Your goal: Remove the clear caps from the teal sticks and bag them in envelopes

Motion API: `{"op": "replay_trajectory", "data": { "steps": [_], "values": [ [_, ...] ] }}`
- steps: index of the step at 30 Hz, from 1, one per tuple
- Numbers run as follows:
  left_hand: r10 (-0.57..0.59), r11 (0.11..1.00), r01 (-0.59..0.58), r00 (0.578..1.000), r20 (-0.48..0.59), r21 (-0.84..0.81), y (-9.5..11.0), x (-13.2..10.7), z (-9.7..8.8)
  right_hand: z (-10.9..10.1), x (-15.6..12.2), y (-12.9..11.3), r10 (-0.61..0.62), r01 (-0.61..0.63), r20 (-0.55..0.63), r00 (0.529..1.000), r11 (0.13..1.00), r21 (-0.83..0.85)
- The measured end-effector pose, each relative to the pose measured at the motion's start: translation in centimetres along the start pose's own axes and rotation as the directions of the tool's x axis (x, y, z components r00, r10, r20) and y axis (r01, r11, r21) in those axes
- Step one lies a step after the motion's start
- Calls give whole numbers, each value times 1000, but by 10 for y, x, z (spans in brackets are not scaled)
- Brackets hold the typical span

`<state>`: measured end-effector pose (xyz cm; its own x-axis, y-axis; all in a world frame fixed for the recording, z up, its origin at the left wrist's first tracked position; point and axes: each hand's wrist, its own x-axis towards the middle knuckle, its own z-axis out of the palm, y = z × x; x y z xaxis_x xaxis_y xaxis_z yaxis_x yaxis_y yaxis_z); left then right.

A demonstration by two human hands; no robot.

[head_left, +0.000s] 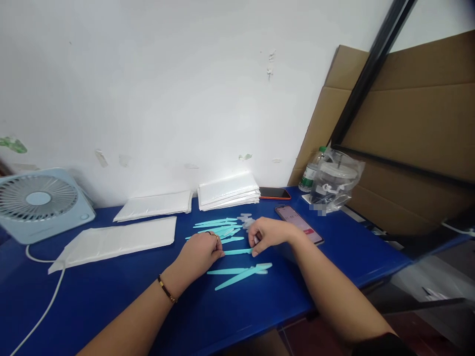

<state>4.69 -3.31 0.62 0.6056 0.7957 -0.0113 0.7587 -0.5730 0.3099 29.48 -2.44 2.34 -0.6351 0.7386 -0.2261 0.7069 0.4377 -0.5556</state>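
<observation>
A teal eyebrow razor (237,251) spans the gap between my two hands, low over the blue table. My left hand (203,249) pinches its handle end, while the fingers of my right hand (265,232) close around its blade end. Whether a cap is in the right fingers is hidden. Behind my hands lies a loose pile of teal razors (218,223). Beside it is a small heap of clear plastic caps (245,218), partly covered by my right hand. Nearer to me, two or so razors (239,277) lie crossed, with a clear cap seeming to cover a blade end.
White padded sheets lie in two stacks (154,205) (229,192) along the wall, with a single sheet (122,242) in front. A fan (44,202) stands left, its cable trailing. Two phones (274,193) (297,220), a bottle (309,173) and a bagged cup (334,183) sit right.
</observation>
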Motion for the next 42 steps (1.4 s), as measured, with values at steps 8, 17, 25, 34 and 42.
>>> {"op": "replay_trajectory", "data": {
  "steps": [8, 17, 25, 34, 42],
  "values": [
    [-70, 997, 69, 996, -56, -18, -2, 0, -16, 0, 5, 4, -77, 75, -179, 981, 997, -17],
    [-66, 998, 65, 996, -58, -21, -2, 0, -15, -4, 3, -1, -92, 93, -165, 982, 996, -1],
    [-145, 989, 149, 982, -118, 25, -31, -4, -22, -12, -6, 19, 61, -67, -318, 946, 998, -8],
    [20, 993, -19, 1000, 7, -118, 11, -11, -11, -13, -4, 20, 127, -148, -420, 898, 989, -18],
    [92, 991, -84, 992, 83, -101, 28, -17, 5, -16, -17, 11, 75, -51, -167, 983, 988, 145]
  ]
}}
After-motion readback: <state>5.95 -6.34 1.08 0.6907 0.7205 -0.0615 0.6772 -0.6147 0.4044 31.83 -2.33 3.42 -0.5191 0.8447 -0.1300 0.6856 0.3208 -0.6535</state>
